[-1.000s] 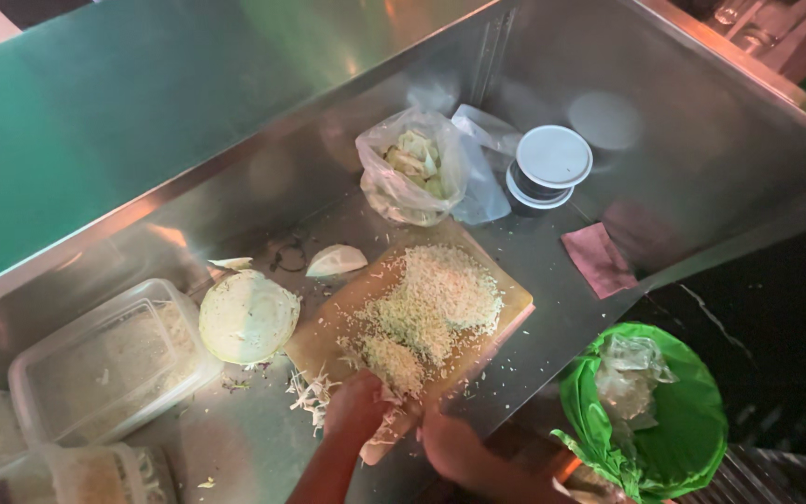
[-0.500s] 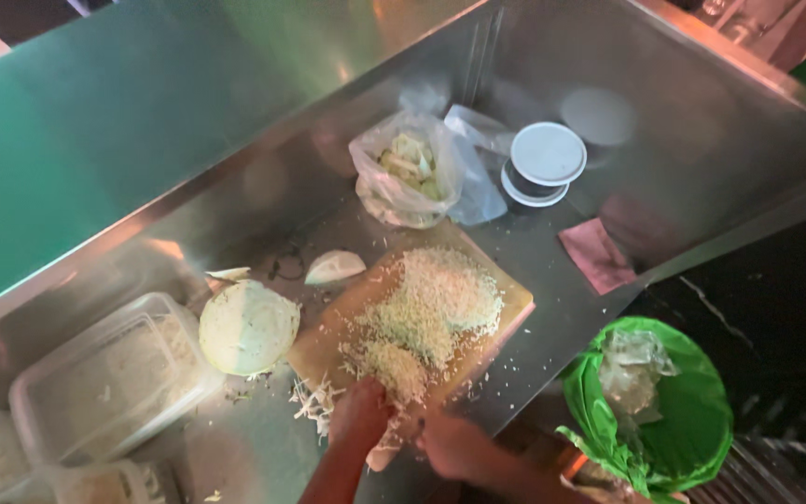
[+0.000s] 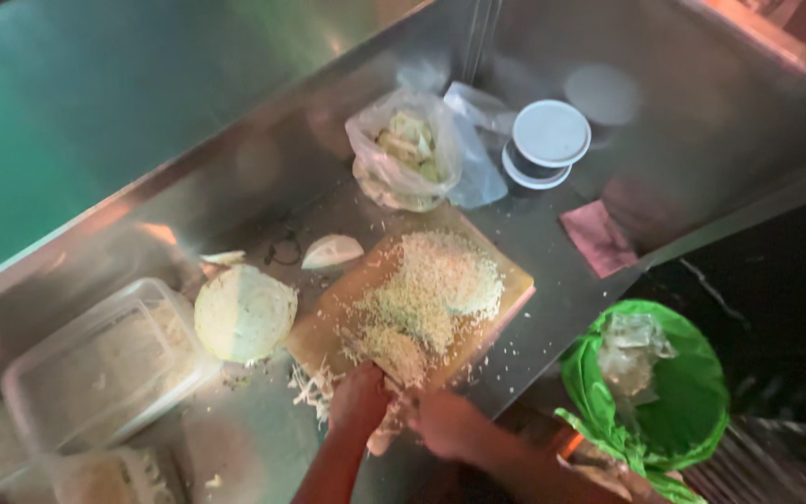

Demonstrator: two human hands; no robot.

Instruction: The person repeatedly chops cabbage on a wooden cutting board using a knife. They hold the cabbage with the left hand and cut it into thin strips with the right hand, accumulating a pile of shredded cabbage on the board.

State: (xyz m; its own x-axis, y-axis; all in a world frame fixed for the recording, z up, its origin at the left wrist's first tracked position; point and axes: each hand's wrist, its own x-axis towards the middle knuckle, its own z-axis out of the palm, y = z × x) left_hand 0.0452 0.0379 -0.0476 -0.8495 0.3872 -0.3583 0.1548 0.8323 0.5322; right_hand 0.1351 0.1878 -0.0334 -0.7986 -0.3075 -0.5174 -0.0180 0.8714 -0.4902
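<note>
Both hands, left [image 3: 358, 399] and right [image 3: 445, 422], meet at the cutting board's [image 3: 328, 317] near edge beside the chopped cabbage [image 3: 426, 294]; their grasp is unclear. Shreds could spill over the tabletop [image 3: 552, 233] edge.

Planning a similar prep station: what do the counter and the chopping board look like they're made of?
The counter looks like brushed stainless steel: grey, with soft blurred reflections. The chopping board seems wooden, tan and matte, though pale plastic can't be ruled out.
</note>
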